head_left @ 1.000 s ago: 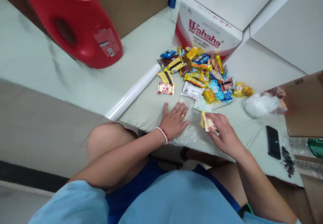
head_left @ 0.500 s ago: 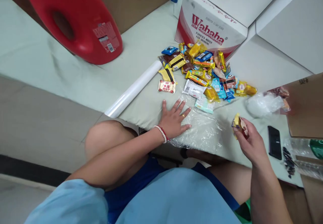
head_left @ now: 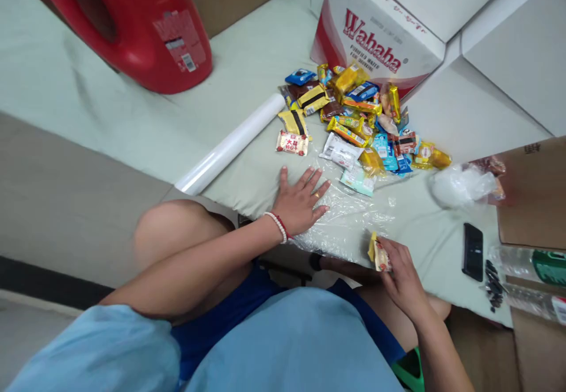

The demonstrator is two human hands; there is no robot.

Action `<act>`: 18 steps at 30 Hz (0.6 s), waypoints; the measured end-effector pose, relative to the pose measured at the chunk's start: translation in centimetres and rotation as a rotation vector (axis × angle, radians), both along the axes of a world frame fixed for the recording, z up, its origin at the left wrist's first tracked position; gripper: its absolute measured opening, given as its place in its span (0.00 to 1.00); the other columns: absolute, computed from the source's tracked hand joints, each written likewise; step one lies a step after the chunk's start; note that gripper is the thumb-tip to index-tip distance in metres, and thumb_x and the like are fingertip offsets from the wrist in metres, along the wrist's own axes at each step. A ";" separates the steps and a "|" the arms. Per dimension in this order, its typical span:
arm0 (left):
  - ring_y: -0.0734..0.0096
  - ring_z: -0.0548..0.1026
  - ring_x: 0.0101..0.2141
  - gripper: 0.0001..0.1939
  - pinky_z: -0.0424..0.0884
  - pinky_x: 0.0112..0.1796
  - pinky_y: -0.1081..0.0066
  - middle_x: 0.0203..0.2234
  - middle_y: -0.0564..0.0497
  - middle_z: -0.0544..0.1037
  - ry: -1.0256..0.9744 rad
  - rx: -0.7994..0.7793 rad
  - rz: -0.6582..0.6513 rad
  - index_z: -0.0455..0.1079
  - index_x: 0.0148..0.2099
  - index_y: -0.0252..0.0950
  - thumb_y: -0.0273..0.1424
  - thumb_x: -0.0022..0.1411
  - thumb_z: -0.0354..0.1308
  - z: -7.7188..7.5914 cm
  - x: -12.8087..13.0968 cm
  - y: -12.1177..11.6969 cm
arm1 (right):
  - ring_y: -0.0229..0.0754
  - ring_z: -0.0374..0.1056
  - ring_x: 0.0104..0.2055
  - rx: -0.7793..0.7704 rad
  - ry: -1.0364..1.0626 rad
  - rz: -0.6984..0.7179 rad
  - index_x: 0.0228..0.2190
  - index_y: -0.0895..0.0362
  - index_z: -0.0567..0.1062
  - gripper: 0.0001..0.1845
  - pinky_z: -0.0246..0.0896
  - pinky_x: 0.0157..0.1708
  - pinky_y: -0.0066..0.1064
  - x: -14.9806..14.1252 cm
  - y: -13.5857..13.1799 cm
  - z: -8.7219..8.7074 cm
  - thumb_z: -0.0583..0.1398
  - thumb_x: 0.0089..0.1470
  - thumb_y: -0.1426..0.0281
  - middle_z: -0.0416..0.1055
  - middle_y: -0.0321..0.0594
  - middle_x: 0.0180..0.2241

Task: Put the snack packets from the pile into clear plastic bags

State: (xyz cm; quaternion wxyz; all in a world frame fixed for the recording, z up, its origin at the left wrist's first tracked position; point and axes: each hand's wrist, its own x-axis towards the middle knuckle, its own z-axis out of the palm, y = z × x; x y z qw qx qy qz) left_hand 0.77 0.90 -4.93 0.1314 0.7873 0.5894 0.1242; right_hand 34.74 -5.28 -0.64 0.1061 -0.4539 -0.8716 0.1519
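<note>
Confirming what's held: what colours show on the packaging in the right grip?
The packaging shows yellow and cream with reddish marks, best in head view.

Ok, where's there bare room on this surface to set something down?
Bare: the pale green cover between the red jug and the white roll, and its patch between the right hand, black phone and crumpled plastic bag. Crowded: the wrapped snacks heaped before the Wahaha carton; clear film also lies beside the left hand.
</note>
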 end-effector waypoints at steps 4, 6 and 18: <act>0.46 0.48 0.75 0.30 0.29 0.65 0.22 0.77 0.43 0.50 -0.005 -0.017 0.002 0.57 0.75 0.47 0.48 0.77 0.45 -0.1 0.1 0.0 | 0.55 0.68 0.56 0.024 0.061 -0.088 0.69 0.48 0.59 0.32 0.69 0.52 0.49 -0.3 0.6 3.2 0.56 0.66 0.69 0.68 0.51 0.57; 0.46 0.47 0.75 0.31 0.29 0.65 0.22 0.77 0.42 0.49 0.001 -0.024 0.002 0.56 0.76 0.46 0.48 0.77 0.44 -0.1 0.1 0.0 | 0.56 0.67 0.56 0.070 0.070 -0.069 0.69 0.49 0.60 0.32 0.68 0.54 0.49 -2.8 2.3 4.3 0.57 0.66 0.68 0.68 0.51 0.57; 0.45 0.48 0.75 0.31 0.32 0.65 0.21 0.76 0.41 0.50 -0.017 -0.012 -0.004 0.56 0.76 0.44 0.47 0.76 0.46 0.2 0.2 0.0 | 0.61 0.59 0.64 -0.010 -0.217 0.130 0.66 0.55 0.64 0.30 0.60 0.61 0.56 -12.0 9.1 1.1 0.58 0.67 0.62 0.64 0.54 0.65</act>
